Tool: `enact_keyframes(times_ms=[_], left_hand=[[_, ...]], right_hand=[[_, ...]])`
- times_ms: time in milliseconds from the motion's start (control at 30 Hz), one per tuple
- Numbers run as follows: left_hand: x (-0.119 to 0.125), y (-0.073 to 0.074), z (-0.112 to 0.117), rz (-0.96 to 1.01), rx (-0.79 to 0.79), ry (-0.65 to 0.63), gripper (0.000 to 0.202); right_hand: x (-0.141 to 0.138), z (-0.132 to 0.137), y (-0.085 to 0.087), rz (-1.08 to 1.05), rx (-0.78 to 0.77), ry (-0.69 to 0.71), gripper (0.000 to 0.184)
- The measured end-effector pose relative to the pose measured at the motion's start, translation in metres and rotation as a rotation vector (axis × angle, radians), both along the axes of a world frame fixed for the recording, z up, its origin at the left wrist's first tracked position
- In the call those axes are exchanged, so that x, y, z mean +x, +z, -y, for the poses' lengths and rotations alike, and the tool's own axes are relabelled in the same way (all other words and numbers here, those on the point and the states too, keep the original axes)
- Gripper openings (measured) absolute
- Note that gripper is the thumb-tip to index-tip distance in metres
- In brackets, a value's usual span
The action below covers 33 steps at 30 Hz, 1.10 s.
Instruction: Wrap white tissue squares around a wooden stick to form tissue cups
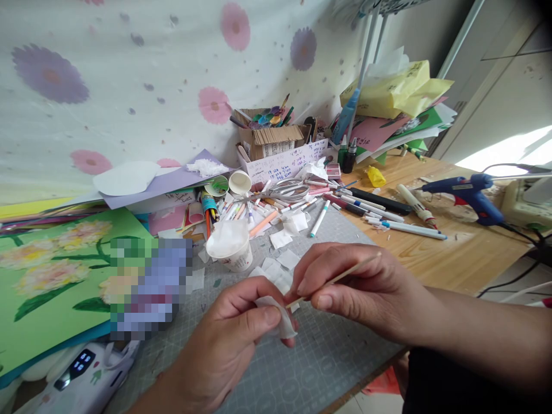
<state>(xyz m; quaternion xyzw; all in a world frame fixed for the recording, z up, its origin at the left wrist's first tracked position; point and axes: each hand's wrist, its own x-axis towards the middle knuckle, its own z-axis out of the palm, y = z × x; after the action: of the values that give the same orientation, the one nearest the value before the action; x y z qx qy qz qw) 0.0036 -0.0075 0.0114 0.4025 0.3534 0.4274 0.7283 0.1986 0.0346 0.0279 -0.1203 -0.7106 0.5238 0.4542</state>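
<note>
My left hand (pixel 241 328) pinches a small piece of white paper (pixel 282 322) between thumb and fingers; the paper looks like thin tissue and is bent over the fingers. A thin wooden stick (pixel 351 269) is pinched in my right hand (pixel 349 282), slanting down to the left, its lower tip at the paper. Both hands are close together above the grey cutting mat (pixel 336 362). Just behind them lie several white paper squares (pixel 276 273). A white paper cup (pixel 230 247) with white material in it stands behind my left hand.
Many markers (pixel 319 218) are heaped behind the hands, with scissors (pixel 291 188) among them. To the right lies a blue glue gun (pixel 468 190) with a cord. A green flower picture (pixel 56 270) and a white device (pixel 86 374) are at left; a cardboard box (pixel 276 138) stands at the back.
</note>
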Motion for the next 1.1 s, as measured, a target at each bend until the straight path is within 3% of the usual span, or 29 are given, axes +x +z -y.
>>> enact_keyframes(times_ms=[900,1100], left_hand=[[0.0001,-0.0021,0.0002,-0.045,-0.016,0.015,0.016],[-0.0029,-0.0058,-0.0012,-0.168,0.060,0.007,0.015]], right_hand=[[-0.0003,-0.0005,0.0001,0.043,0.025,-0.010,0.005],[0.0001,-0.0012,0.0018,0.123,0.147,-0.053,0.004]])
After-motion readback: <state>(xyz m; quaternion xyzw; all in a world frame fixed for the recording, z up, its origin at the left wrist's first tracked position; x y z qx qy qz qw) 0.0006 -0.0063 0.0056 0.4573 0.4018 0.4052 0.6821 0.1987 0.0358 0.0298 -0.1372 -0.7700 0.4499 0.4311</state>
